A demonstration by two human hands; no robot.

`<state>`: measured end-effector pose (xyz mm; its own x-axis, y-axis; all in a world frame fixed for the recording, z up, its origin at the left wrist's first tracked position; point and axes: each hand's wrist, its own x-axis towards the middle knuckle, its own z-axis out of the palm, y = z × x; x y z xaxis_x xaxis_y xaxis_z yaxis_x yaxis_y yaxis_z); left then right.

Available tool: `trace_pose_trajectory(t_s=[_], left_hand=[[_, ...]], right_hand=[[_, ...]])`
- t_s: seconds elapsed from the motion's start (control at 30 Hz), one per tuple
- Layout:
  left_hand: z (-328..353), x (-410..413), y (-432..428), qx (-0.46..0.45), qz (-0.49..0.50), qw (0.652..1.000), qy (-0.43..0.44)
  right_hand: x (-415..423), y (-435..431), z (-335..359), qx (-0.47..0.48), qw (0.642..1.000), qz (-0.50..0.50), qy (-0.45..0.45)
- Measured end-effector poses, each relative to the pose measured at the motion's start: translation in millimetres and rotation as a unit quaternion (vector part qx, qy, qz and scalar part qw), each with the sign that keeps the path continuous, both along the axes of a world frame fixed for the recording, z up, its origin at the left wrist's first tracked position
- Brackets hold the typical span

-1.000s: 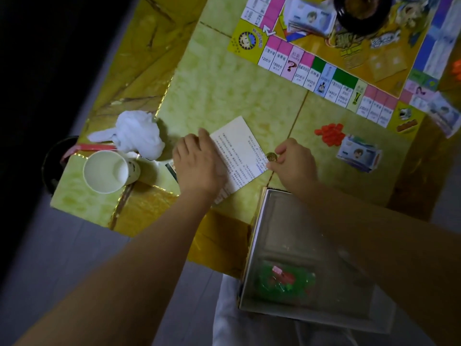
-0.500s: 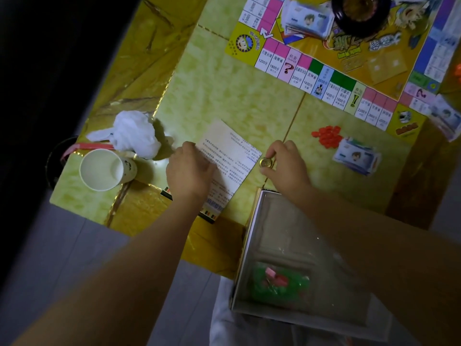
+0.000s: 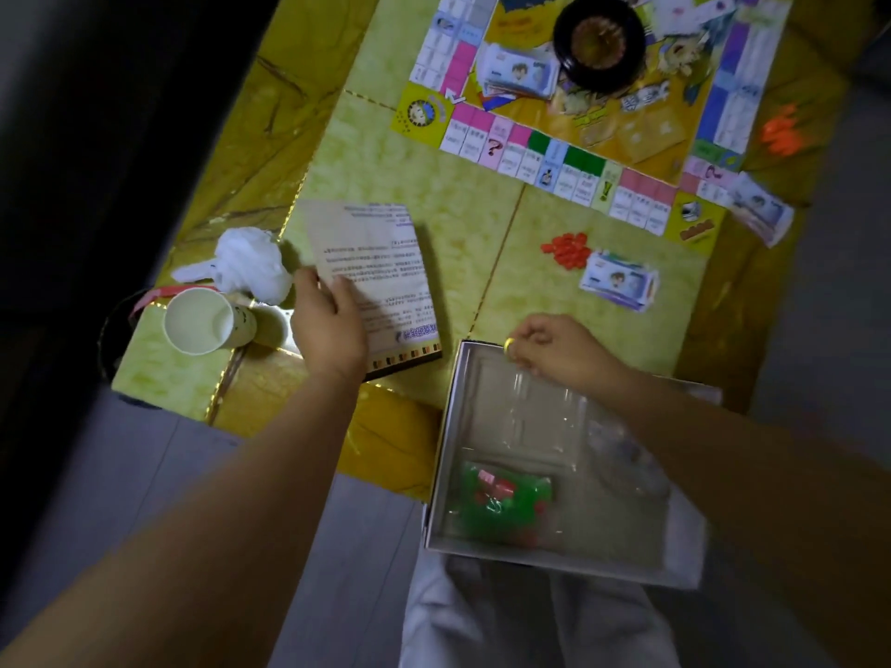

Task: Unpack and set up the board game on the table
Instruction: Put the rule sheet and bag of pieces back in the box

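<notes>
Pinching a gold piece [image 3: 509, 346], the right hand [image 3: 554, 351] hovers over the box [image 3: 448, 426]. Left hand [image 3: 330, 325] holds the rules sheet [image 3: 376, 262]. Board [image 3: 578, 137] is laid out; the green bag [image 3: 504, 503] waits inside.

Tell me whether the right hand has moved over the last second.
Yes. The right hand, pinching the coin, has drawn back toward the person, away from the red pieces, and is now over the box's far edge.

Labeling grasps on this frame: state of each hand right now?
Left hand: holds the instruction sheet.
Right hand: pinches a small gold piece at the box far edge.
</notes>
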<state>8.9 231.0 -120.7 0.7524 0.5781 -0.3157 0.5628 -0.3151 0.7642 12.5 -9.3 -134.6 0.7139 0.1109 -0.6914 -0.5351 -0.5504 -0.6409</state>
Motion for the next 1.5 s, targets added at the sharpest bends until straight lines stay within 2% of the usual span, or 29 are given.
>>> trace_pose_trajectory(t_s=[0.07, 0.13, 0.23, 0.3, 0.37, 0.47, 0.53, 0.63, 0.7, 0.8, 0.87, 0.97, 1.1, 1.23, 1.3, 1.4, 1.5], left_hand=[[7, -4, -7, -0.010, -0.005, 1.000, -0.014], [14, -10, -13, -0.036, -0.004, 0.999, -0.027], [19, -20, -23, -0.105, -0.007, 0.994, -0.025], [20, -27, -33, -0.143, -0.021, 0.989, -0.011], [24, -34, -46, -0.172, -0.029, 0.985, 0.003], [29, -48, -78, -0.194, -0.045, 0.980, 0.010], [29, -58, -100, -0.220, -0.068, 0.973, 0.036], [23, -75, -125, -0.247, -0.153, 0.949, 0.121], [16, -88, -141, -0.214, -0.208, 0.937, 0.179], [13, -104, -154, -0.116, -0.197, 0.948, 0.220], [11, -114, -155, -0.041, -0.215, 0.951, 0.217], [8, -127, -149, 0.018, -0.263, 0.945, 0.192], [10, -135, -141, 0.043, -0.258, 0.952, 0.158], [14, -141, -138, 0.093, -0.299, 0.945, 0.093], [12, -142, -139, 0.118, -0.325, 0.930, 0.126], [7, -142, -140, 0.159, -0.358, 0.894, 0.216], [1, -145, -136, 0.140, -0.293, 0.923, 0.207]], right_hand=[[-23, -8, 5, -0.008, 0.997, 0.056, 0.060], [-43, -12, 1, -0.034, 0.993, 0.073, 0.081], [-60, -17, -9, -0.092, 0.990, 0.090, 0.060], [-66, -20, -8, -0.103, 0.993, 0.057, 0.031], [-65, -25, 2, -0.055, 0.998, -0.038, 0.015], [-64, -41, 25, 0.088, 0.974, -0.194, 0.072], [-69, -56, 38, 0.101, 0.976, -0.175, 0.083], [-83, -77, 47, 0.062, 0.988, -0.121, 0.076], [-95, -96, 47, 0.036, 0.989, -0.120, 0.077], [-106, -118, 45, -0.001, 0.995, -0.087, 0.054], [-109, -127, 39, -0.038, 0.998, -0.023, 0.033], [-101, -130, 31, -0.124, 0.989, 0.081, -0.003], [-81, -111, 22, -0.172, 0.969, 0.172, -0.053], [-66, -82, 12, -0.174, 0.956, 0.189, -0.141], [-71, -77, 10, -0.194, 0.941, 0.229, -0.156], [-85, -89, 7, -0.190, 0.937, 0.264, -0.125], [-96, -113, 7, -0.213, 0.943, 0.197, -0.161]])
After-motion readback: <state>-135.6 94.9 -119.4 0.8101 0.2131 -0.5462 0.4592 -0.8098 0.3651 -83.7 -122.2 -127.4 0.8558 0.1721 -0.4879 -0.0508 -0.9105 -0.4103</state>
